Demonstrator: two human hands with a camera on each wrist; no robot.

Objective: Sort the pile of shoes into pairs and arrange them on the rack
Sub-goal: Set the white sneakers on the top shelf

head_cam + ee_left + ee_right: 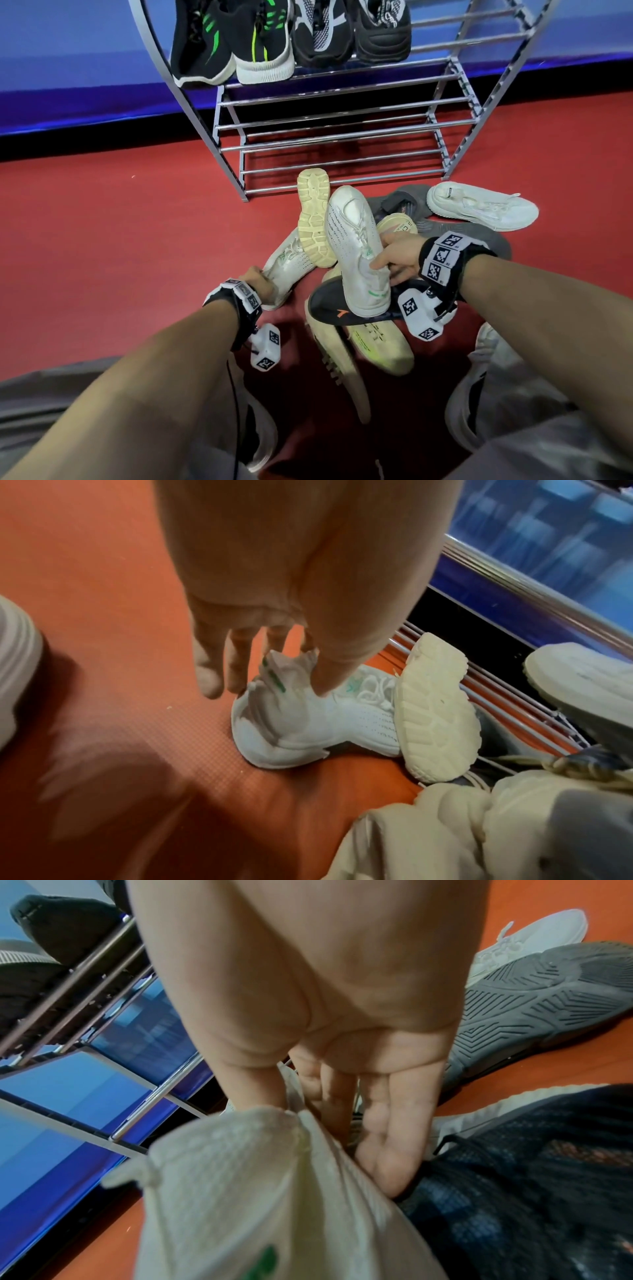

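Observation:
Two matching white knit sneakers with green marks are in my hands. My left hand (pixel 262 279) pinches the heel collar of one white sneaker (pixel 289 262) (pixel 308 723) that still rests on the red floor at the pile's left edge. My right hand (pixel 394 258) grips the collar of the other white sneaker (pixel 356 250) (pixel 260 1191), thumb outside and fingers (pixel 387 1137) inside, held above the pile. The metal shoe rack (pixel 342 116) stands just beyond; its top visible shelf holds a black-green pair (pixel 233 44) and a black-white pair (pixel 349 31).
The pile holds a cream shoe sole-up (pixel 313 219), a navy shoe with an orange mark (pixel 342 308), beige shoes (pixel 380 346), a grey shoe (pixel 455 229) and a white sneaker (pixel 479 209) at right. The rack's lower rails are bare. My own shoes and knees frame the bottom.

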